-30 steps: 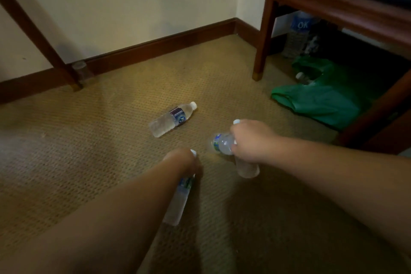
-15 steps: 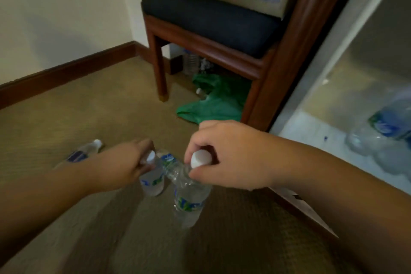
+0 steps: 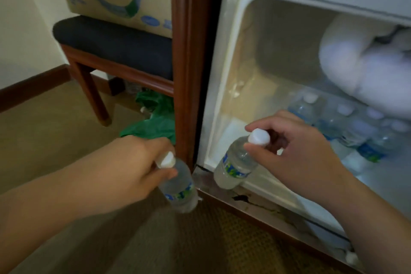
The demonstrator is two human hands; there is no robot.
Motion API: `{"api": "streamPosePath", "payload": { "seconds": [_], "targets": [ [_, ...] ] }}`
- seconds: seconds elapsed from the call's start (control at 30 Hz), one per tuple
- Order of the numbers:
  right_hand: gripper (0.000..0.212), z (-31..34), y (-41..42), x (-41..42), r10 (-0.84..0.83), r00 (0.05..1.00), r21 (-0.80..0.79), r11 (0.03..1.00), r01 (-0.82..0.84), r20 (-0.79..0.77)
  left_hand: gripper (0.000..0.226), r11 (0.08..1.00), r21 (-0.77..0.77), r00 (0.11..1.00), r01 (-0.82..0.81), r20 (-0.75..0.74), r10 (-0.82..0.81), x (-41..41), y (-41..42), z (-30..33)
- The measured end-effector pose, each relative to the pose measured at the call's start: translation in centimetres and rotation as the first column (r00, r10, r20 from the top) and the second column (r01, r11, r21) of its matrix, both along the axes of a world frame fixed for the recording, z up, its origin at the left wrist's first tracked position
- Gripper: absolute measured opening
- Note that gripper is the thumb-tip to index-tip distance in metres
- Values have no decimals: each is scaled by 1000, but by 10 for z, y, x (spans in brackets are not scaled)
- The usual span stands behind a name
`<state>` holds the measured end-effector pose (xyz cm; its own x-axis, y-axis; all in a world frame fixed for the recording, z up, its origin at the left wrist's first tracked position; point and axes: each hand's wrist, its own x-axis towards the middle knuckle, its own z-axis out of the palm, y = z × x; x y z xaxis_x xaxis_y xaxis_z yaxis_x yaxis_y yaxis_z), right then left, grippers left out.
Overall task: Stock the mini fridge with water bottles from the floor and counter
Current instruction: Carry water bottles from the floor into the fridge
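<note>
The right hand (image 3: pixel 295 158) pinches the white cap of a clear plastic water bottle (image 3: pixel 235 164) at frame centre, hanging over the white mini fridge (image 3: pixel 224 87) sill. The left hand (image 3: pixel 131 169) grips a second clear bottle (image 3: pixel 180 187) lower left of it, outside the cabinet. Risk: a cap-only hold may slip, or the bottle base may catch the sill.

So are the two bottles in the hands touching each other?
Apart. The head view shows the fridge's frame between the left bottle and the right bottle.

Head camera looks down (close) into mini fridge (image 3: pixel 235 55).
</note>
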<state>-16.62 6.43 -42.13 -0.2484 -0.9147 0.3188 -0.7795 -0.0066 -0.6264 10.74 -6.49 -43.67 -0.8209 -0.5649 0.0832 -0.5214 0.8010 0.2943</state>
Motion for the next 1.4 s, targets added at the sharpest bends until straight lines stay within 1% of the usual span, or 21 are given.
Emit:
{"api": "streamPosePath", "payload": {
  "seconds": [0.07,0.13,0.2,0.27,0.33,0.43,0.5,0.57,0.67,0.73,0.8,0.87,0.93,1.03,1.13,1.27,1.4],
  "targets": [
    [22,-8,-2,-16,-84,996,-75,994,84,-9,18,1000,29,997,12,-77,-10,-24,5,11],
    [25,-16,-7,-30,-166,986,-115,980,162,-25,23,999,38,991,10,-136,-5,-45,11,15],
    [27,-20,-16,-44,-236,969,-127,966,225,-72,28,1000,22,985,0,-170,4,-66,18,17],
    [30,-23,-26,-55,-258,957,-129,962,242,-129,33,1000,20,977,-13,-210,17,-85,22,19],
    [31,-24,-35,-64,-244,948,-137,966,219,-206,35,999,21,973,-27,-227,31,-104,22,21],
    [32,-26,-52,-78,-231,906,-153,970,187,-356,26,999,-17,979,-32,-201,28,-128,16,22],
    [33,-24,-63,-88,-226,876,-132,973,187,-425,22,998,-61,975,-19,-221,5,-141,10,21],
    [33,-21,-73,-96,-204,856,-111,979,172,-475,19,998,-52,979,-43,-200,32,-157,3,19],
    [32,-17,-88,-106,-173,831,-61,984,167,-529,17,995,-55,992,-88,-98,82,-190,-8,16],
    [29,-16,-97,-113,-152,808,-17,985,173,-570,15,991,-60,991,-115,-71,111,-208,-15,15],
    [27,-16,-104,-122,-141,754,7,982,189,-642,14,987,-66,989,-143,-55,140,-221,-20,13],
    [29,-18,-109,-129,-145,711,12,977,211,-688,13,985,-78,987,-155,-59,151,-232,-24,11],
    [31,-18,-113,-133,-158,698,1,975,222,-698,12,982,-96,985,-160,-76,153,-241,-28,10],
    [34,-16,-117,-139,-182,704,25,962,273,-687,9,980,-92,981,-175,-105,165,-254,-38,9],
    [36,-15,-118,-143,-206,717,56,944,324,-666,13,977,-102,978,-189,-105,179,-264,-48,12],
    [35,-15,-115,-145,-222,725,67,936,346,-652,24,970,-165,983,-179,-58,172,-279,-58,14],
    [38,-12,-115,-152,-237,769,92,929,357,-594,28,955,-182,969,-234,35,245,-295,-67,18]
  ]
}}
